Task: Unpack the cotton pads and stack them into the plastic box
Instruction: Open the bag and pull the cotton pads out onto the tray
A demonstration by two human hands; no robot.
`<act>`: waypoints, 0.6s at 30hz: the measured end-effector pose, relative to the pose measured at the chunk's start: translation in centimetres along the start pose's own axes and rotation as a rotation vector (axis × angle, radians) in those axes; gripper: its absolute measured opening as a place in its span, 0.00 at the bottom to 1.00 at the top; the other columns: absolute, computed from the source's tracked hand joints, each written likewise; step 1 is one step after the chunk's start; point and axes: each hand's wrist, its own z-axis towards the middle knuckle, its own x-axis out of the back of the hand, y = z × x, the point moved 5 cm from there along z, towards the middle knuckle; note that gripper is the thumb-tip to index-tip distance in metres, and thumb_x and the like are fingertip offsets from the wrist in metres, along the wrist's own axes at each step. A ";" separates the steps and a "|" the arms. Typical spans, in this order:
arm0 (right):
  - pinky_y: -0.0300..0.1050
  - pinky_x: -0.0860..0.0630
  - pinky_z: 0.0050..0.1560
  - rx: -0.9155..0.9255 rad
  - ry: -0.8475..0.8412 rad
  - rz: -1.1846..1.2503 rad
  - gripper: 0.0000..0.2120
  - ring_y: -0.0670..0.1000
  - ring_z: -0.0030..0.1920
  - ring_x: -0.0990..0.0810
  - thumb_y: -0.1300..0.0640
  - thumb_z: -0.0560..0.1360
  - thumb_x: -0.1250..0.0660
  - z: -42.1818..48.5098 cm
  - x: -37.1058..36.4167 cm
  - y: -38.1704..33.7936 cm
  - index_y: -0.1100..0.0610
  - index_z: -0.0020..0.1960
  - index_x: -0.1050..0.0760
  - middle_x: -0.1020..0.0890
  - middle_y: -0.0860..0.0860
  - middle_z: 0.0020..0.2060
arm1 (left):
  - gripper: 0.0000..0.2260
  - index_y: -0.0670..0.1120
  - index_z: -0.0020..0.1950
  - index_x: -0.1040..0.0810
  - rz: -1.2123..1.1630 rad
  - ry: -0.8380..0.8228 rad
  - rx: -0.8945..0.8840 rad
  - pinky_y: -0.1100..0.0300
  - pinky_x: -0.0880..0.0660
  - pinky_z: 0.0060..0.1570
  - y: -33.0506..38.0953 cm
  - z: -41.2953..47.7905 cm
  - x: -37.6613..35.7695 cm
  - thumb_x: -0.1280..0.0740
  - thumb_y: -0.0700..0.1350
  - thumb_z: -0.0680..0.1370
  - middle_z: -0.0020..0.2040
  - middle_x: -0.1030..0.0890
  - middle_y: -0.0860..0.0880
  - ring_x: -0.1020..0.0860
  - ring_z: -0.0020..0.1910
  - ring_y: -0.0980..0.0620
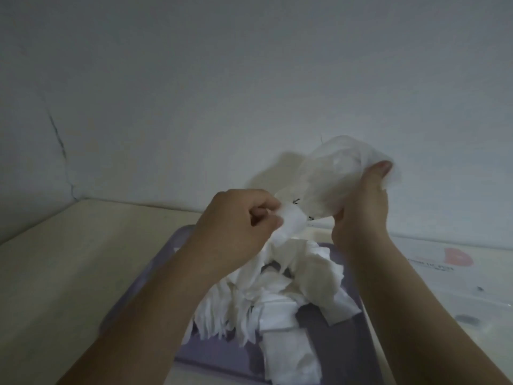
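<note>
Nearest the camera, at six o'clock, a few flat cotton pads (288, 354) lie loose on the bare floor of a lavender tray (341, 354). The tray sits on a pale table (69, 273). Just beyond them, toward the tray's middle, the pads heap into a tumbled, fanned-out pile, some on edge and none squared up.

Over the far end of the pile, the left hand (238, 218) pinches a single pad (291, 220) between thumb and curled fingers. At its three o'clock, the right hand (361, 215) grips a crumpled clear wrapper (330, 173), thumb up against the film. The wrapper looks slack and nearly empty, though blur hides what is inside it.

At three o'clock of the tray lies a clear plastic piece (444, 276) with a pink mark. It may be the box or its lid; I cannot tell which, and no pads show in it. Farthest off is the plain wall (249, 79).

By my reading, the unpacking is almost finished, with most pads out on the tray. The stacking has not begun: the whole pile is yet to be gathered, squared and set into the box.
</note>
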 end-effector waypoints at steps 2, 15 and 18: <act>0.47 0.21 0.58 0.025 -0.015 0.018 0.31 0.51 0.61 0.18 0.28 0.81 0.45 -0.1 -0.1 -0.6 0.46 0.75 0.29 0.18 0.45 0.60 | 0.12 0.57 0.56 0.15 0.086 -0.156 0.066 0.64 0.20 0.47 -0.9 -0.3 -1.0 0.22 0.53 0.73 0.44 0.16 0.58 0.19 0.41 0.62; 0.63 0.30 0.76 -0.142 -0.720 0.210 0.30 0.64 0.78 0.29 0.42 0.90 0.55 0.3 -2.8 -0.7 0.61 0.82 0.36 0.28 0.61 0.77 | 0.18 0.52 0.65 0.21 -0.736 0.144 0.386 0.54 0.20 0.35 -0.6 0.3 0.6 0.39 0.35 0.81 0.56 0.14 0.49 0.14 0.46 0.46; 0.66 0.32 0.77 -0.147 -0.758 0.168 0.30 0.65 0.78 0.30 0.42 0.89 0.54 0.1 -3.0 -0.2 0.60 0.82 0.35 0.29 0.62 0.78 | 0.24 0.50 0.73 0.26 -0.780 0.069 0.362 0.56 0.22 0.35 -0.7 0.3 -0.7 0.34 0.34 0.78 0.60 0.16 0.50 0.15 0.54 0.43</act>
